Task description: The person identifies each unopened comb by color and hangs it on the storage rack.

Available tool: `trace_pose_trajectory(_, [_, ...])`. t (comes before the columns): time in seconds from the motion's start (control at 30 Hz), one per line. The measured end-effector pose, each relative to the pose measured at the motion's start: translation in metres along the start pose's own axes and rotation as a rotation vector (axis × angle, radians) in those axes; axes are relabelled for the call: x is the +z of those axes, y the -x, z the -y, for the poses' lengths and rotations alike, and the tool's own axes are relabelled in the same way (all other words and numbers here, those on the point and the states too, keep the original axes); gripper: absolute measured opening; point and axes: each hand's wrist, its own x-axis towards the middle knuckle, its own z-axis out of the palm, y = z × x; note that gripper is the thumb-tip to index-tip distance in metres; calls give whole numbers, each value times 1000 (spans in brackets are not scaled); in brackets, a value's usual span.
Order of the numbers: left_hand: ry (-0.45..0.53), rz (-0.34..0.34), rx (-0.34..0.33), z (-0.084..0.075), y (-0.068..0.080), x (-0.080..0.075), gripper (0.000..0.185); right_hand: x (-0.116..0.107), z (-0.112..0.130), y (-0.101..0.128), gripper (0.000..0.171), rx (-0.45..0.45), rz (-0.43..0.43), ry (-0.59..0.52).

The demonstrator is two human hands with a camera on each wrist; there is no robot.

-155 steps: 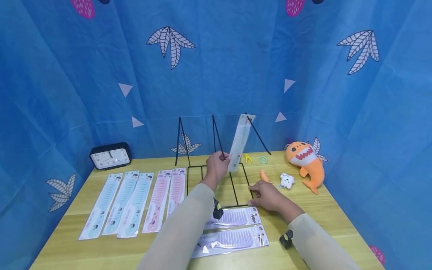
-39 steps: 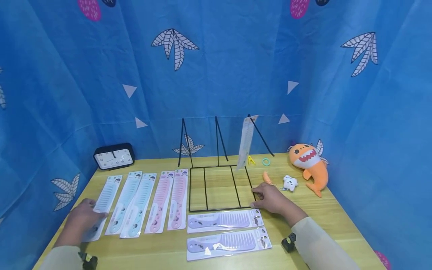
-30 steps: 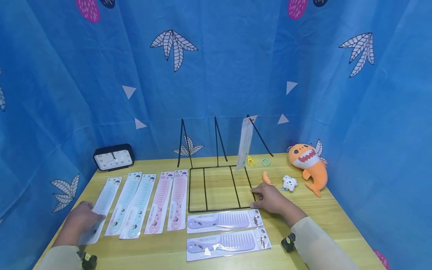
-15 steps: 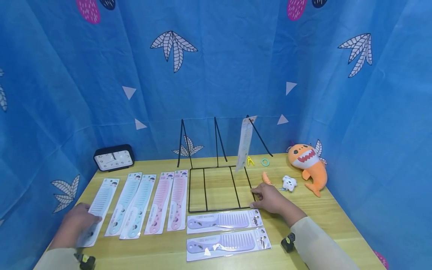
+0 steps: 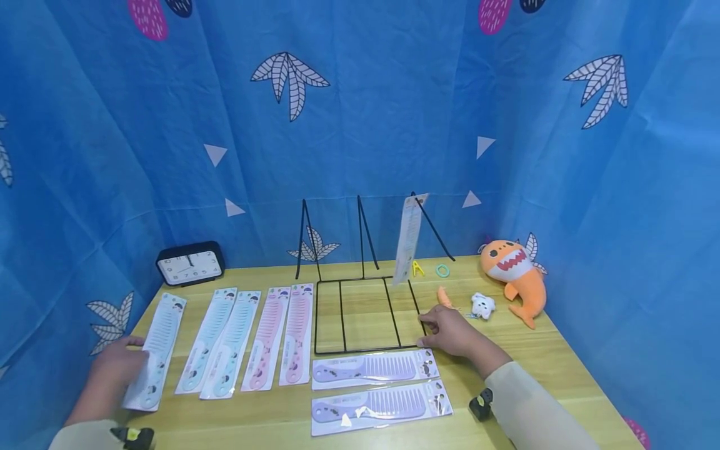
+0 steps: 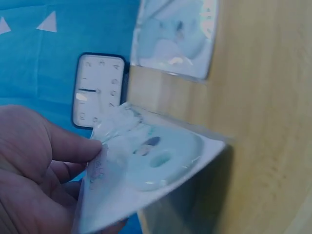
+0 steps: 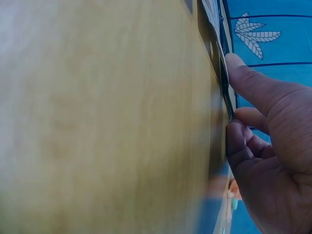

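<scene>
Leftmost comb pack: since the frame half a second ago, the leftmost comb pack (image 5: 159, 347) has been drawn further left together with the left hand (image 5: 115, 365), and the gap to its neighbours has been widened.
Left-hand hold: the pack is pinched at its left edge, thumb on top and fingers curled below; in the left wrist view it is tilted, its handle end seemingly off the table. Because only one edge of slick film is held, the pack could be twisted or let slip.
Mint pair: the two mint packs (image 5: 230, 347) are left just right of the held one; they could be dragged askew if brushed by its edge.
Pink pair: the pink packs (image 5: 267, 340) are laid between the mint pair and the rack, out of reach of either hand.
Wire rack: the black wire rack (image 5: 342, 315) is stood well right of the held pack. If it were bumped, the hung pack (image 5: 409, 237) on its right hook could be swung or knocked off.
Right-hand hold: the base's near right corner is gripped by the right hand (image 5: 452, 331), thumb and bent fingers on the wire; were that grip eased, the rack might be slid.
</scene>
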Motion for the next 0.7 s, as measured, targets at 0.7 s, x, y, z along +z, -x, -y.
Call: trace_pose_trajectory(0.7, [301, 44, 575, -39, 48, -8, 36, 1, 1, 0, 68, 39, 5, -17])
